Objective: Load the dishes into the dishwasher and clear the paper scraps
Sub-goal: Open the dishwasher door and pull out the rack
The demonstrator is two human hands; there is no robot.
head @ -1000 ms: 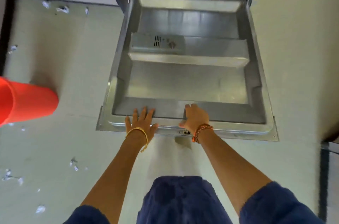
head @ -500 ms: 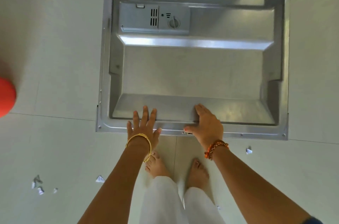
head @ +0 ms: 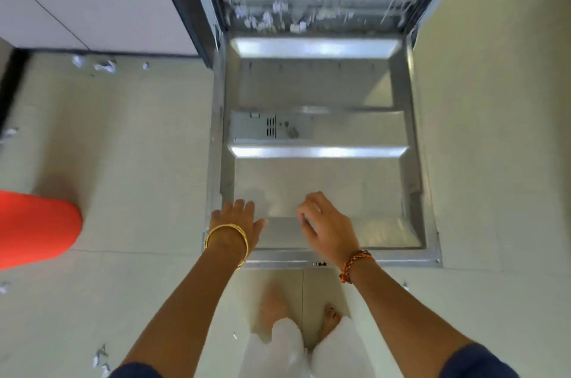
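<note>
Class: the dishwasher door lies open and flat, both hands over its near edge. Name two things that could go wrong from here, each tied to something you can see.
1. The person's bare feet stand just under the dishwasher door edge; stepping forward could knock toes or shins.
2. Paper scraps lie inside by the rack; loading dishes first might trap them, possibly clogging the machine.

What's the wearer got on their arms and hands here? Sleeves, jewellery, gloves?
No gloves, both hands bare. The left hand has a thin gold bangle at the wrist. The right hand has an orange and brown beaded bracelet at the wrist. Forearms are uncovered; dark blue sleeves start at about the elbows, at the bottom edge of the frame. No rings or watch are discernible.
</note>
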